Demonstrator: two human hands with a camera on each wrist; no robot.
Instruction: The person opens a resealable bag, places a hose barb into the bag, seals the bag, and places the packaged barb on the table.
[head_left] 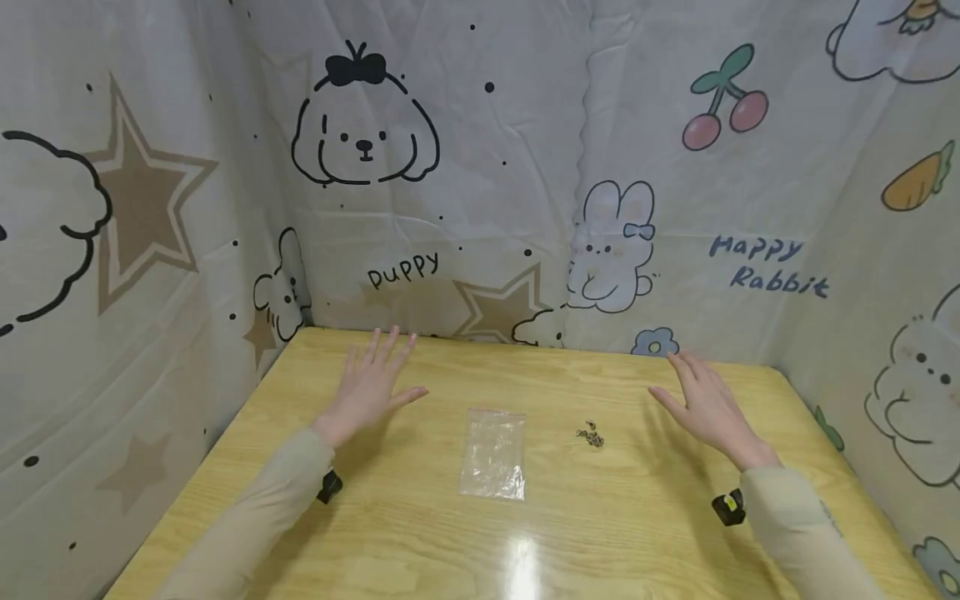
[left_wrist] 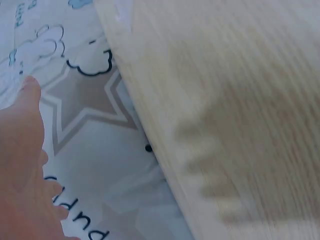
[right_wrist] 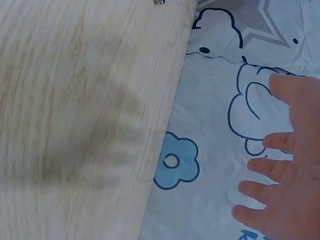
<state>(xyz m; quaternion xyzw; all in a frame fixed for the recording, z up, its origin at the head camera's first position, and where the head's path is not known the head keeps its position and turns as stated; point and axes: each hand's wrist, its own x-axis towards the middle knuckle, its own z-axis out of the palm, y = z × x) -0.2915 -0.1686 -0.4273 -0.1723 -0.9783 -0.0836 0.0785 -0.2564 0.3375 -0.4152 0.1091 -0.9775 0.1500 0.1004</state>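
A clear plastic zip bag point(head_left: 492, 457) lies flat on the wooden table, between the two hands in the head view. To its right is a small tangled metal chain point(head_left: 592, 437), too small there to make out in detail. The left hand point(head_left: 369, 387) hovers over the table left of the bag, fingers spread, holding nothing. On the other side, the right hand point(head_left: 708, 407) is raised right of the chain, its fingers extended and nothing in it. Both wrist views show spread fingers and hand shadows on the wood; a bit of the chain point(right_wrist: 159, 2) appears at the right wrist view's top edge.
The light wooden table point(head_left: 420, 542) has its far edge against a cloth curtain point(head_left: 510, 167) printed with puppies, rabbits and stars. More of this cloth hangs at the left and right sides. A black wrist camera point(head_left: 729, 507) sits below the right sleeve, another point(head_left: 329, 487) below the left.
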